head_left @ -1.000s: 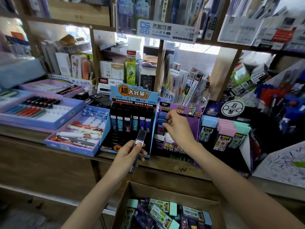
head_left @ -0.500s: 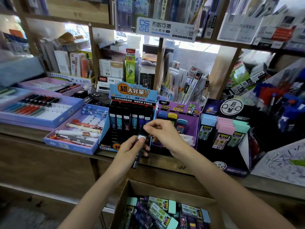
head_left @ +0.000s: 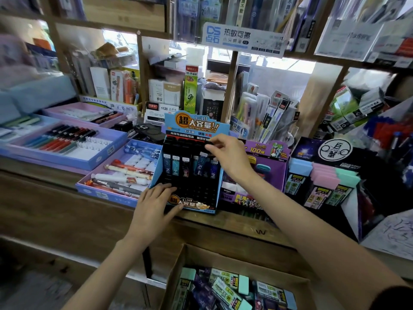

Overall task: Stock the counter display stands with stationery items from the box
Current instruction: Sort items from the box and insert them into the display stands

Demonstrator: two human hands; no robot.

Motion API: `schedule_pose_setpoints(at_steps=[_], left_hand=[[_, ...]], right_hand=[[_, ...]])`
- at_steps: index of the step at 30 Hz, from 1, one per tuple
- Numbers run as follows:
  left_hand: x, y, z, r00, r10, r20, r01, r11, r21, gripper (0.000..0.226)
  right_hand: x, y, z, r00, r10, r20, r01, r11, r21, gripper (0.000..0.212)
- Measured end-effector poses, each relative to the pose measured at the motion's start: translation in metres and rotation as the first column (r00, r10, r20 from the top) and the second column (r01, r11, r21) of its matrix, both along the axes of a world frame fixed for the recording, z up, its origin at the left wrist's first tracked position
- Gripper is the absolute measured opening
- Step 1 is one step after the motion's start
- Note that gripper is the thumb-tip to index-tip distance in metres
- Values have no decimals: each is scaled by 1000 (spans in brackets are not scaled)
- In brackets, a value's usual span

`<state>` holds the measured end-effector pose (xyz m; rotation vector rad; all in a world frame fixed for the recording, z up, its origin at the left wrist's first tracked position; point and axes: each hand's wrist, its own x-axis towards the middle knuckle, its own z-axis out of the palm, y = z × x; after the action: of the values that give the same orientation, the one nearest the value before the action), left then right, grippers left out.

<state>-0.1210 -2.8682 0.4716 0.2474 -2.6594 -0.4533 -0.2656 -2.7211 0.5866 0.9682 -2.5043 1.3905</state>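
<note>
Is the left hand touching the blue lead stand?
Touching. The head view shows the left hand with its fingers laid on the lower front corner of the stand, thumb along its front edge.

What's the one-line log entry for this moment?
phase: stocking blue stand | right hand: pinches lead tube over upper row | left hand: fingers flat on stand front, steadying | box: below counter, holds packs

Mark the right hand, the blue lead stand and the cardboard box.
right hand (head_left: 231,158): head view, back of the hand.
blue lead stand (head_left: 192,124): head view, its header card.
cardboard box (head_left: 234,261): head view, inner far wall.
</note>
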Motion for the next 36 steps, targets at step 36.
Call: schedule_pose_setpoints(at_steps=[36], left_hand=[[58, 107, -85, 927, -291, 236, 156, 871, 465, 20]], right_hand=[[105, 182, -143, 982, -80, 168, -9, 882, 472, 19]])
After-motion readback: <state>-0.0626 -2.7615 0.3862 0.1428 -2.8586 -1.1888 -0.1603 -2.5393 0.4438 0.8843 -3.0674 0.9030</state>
